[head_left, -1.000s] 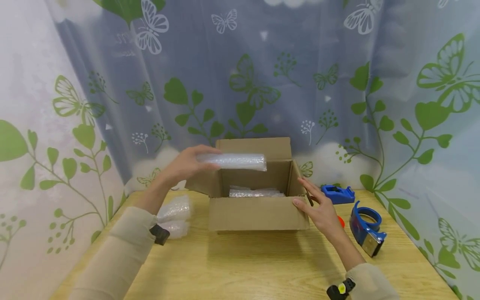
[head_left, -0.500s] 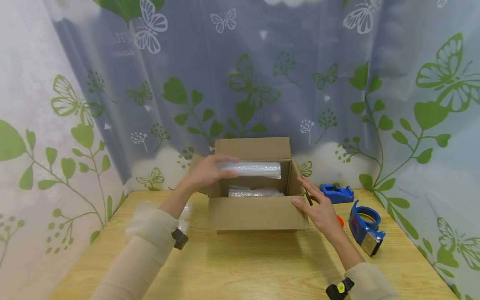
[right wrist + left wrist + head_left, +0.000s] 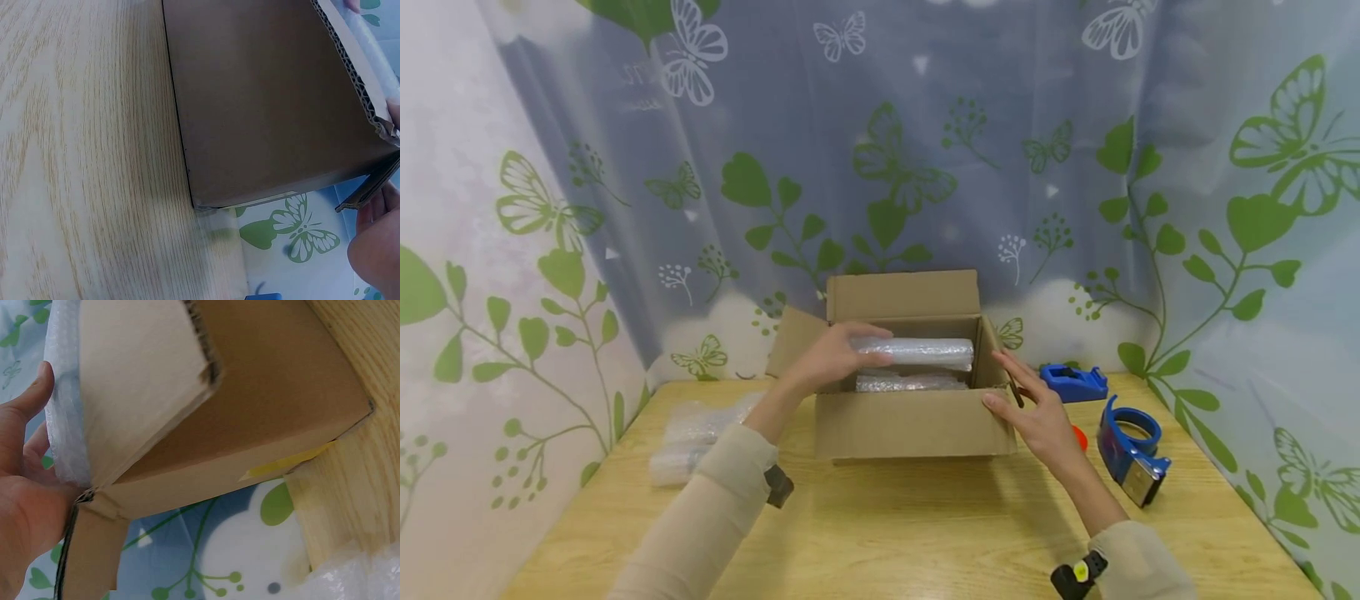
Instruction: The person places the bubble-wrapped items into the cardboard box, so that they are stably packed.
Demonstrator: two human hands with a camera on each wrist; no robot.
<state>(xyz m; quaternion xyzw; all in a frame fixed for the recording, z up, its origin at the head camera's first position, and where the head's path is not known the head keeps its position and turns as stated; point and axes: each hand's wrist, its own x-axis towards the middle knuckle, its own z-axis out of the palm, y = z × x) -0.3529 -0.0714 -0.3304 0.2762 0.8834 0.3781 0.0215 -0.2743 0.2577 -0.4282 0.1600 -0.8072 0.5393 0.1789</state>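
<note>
My left hand holds one end of a roll of bubble wrap, thumb and fingers on either side. The roll lies level over the opening of a cardboard box, partly below its back rim. Under it, more bubble-wrapped material lies inside the box; its contents cannot be made out. My right hand grips the box's front right corner, thumb at the front flap and fingers beyond the side flap. In the left wrist view, the left flap stands beside my left hand.
Bubble-wrapped pieces lie on the wooden table at left, partly behind my left forearm. To the right are a blue tape dispenser, a blue tape gun and a small red object. A patterned curtain hangs behind.
My left hand has carried the roll rightward and down, from above the box's left side into its opening. My right hand has stayed at the box corner.
</note>
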